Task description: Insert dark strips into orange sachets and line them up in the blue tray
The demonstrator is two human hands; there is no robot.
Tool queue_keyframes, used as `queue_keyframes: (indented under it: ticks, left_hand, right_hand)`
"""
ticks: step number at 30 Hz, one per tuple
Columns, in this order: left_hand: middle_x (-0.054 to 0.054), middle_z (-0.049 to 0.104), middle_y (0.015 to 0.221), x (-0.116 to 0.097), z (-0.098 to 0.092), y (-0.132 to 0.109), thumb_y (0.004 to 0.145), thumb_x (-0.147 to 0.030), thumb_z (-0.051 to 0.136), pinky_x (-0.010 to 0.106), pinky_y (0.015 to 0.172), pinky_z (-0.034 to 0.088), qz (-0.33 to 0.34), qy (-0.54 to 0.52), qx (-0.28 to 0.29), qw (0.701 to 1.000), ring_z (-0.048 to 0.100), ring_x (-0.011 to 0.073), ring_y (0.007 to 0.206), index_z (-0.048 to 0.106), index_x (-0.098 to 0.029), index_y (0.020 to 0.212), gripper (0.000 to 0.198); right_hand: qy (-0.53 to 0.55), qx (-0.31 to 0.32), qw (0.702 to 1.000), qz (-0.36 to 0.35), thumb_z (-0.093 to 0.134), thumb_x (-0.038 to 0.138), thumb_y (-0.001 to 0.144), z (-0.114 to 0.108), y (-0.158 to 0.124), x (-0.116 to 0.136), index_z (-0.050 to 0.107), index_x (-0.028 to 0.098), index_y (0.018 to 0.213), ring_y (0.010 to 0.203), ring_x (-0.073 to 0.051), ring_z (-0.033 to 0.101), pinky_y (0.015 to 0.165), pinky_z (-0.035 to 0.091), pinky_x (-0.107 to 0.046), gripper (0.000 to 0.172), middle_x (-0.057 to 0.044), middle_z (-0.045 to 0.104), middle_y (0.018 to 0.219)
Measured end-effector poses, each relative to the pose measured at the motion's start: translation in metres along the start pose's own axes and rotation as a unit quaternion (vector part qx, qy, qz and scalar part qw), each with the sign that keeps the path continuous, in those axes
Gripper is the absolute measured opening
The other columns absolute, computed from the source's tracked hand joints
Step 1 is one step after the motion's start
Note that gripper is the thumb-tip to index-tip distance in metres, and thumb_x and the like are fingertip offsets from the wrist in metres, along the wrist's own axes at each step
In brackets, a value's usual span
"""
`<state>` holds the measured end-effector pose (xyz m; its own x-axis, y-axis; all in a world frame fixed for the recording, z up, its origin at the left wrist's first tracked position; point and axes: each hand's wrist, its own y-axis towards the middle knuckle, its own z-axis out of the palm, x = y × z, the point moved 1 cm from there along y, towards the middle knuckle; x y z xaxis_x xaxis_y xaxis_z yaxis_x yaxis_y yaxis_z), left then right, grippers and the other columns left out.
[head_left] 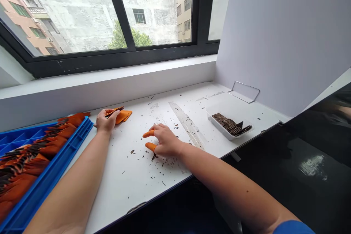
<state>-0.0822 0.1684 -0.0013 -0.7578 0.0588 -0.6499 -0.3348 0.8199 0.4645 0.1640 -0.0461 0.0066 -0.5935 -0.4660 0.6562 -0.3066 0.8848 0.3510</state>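
My left hand [106, 120] is closed on a small orange pouch [116, 111] with a dark edge, just beyond the blue crate. More flat orange pouches [125, 116] lie on the white table under and beside its fingers. In the middle of the table, my right hand [166, 140] hovers or rests over dark crumbs, and I cannot tell whether it touches the surface. Orange finger cots cover its thumb and a finger, which are spread apart with nothing between them. To its right, a clear plastic box [231, 136] holds thin dark brown flat pieces [227, 123].
A blue crate [79, 140] full of orange pouches [52, 142] stands at the left. Dark crumbs and flakes litter the white table [117, 175]. A clear strip [186, 124] lies across it. Behind are a bent metal wire stand [244, 99], a white panel [285, 36] and a window.
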Motion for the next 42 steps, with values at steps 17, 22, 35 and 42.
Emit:
queue_keyframes:
  ticks: [17, 22, 35, 42]
  left_hand:
    - [0.009, 0.069, 0.120, -0.020, -0.012, -0.019, 0.074, -0.048, 0.072, 0.053, 0.109, 0.028, 0.015, 0.039, 0.105, 0.994, 0.053, 0.0349, 0.127, 0.064, -0.025, 0.092, 0.030]
    - [0.009, 0.066, 0.126, -0.019, -0.011, -0.019, 0.071, -0.047, 0.076, 0.050, 0.108, 0.030, 0.008, 0.027, 0.092, 0.995, 0.054, 0.0336, 0.126, 0.057, -0.025, 0.101, 0.042]
    - [0.014, 0.059, 0.137, -0.016, -0.010, -0.018, 0.069, -0.044, 0.079, 0.044, 0.110, 0.030, -0.020, 0.036, 0.104, 0.994, 0.052, 0.0346, 0.132, 0.041, -0.023, 0.128, 0.074]
    - [0.013, 0.063, 0.131, -0.013, -0.006, -0.017, 0.063, -0.055, 0.081, 0.046, 0.114, 0.027, -0.017, 0.059, 0.122, 0.991, 0.049, 0.0341, 0.135, 0.045, -0.026, 0.125, 0.078]
  right_hand:
    - [0.013, -0.017, 1.000, -0.001, 0.070, 0.020, 0.089, 0.003, -0.003, -0.004, 0.068, 0.026, 0.118, 0.116, -0.025, 0.053, 0.105, 0.043, -0.049, 0.029, -0.006, 0.065, 0.117]
    - [0.013, -0.010, 1.000, 0.004, 0.069, 0.018, 0.089, 0.002, -0.004, -0.003, 0.068, 0.024, 0.117, 0.117, -0.025, 0.052, 0.102, 0.044, -0.048, 0.028, -0.006, 0.065, 0.117]
    - [0.010, 0.011, 1.000, 0.011, 0.069, 0.019, 0.090, 0.003, -0.006, 0.001, 0.068, 0.025, 0.119, 0.117, -0.026, 0.053, 0.096, 0.048, -0.046, 0.030, -0.007, 0.064, 0.117]
    - [0.013, 0.005, 1.000, 0.008, 0.069, 0.018, 0.090, 0.002, -0.006, 0.000, 0.068, 0.024, 0.119, 0.118, -0.026, 0.053, 0.100, 0.046, -0.047, 0.030, -0.007, 0.064, 0.118]
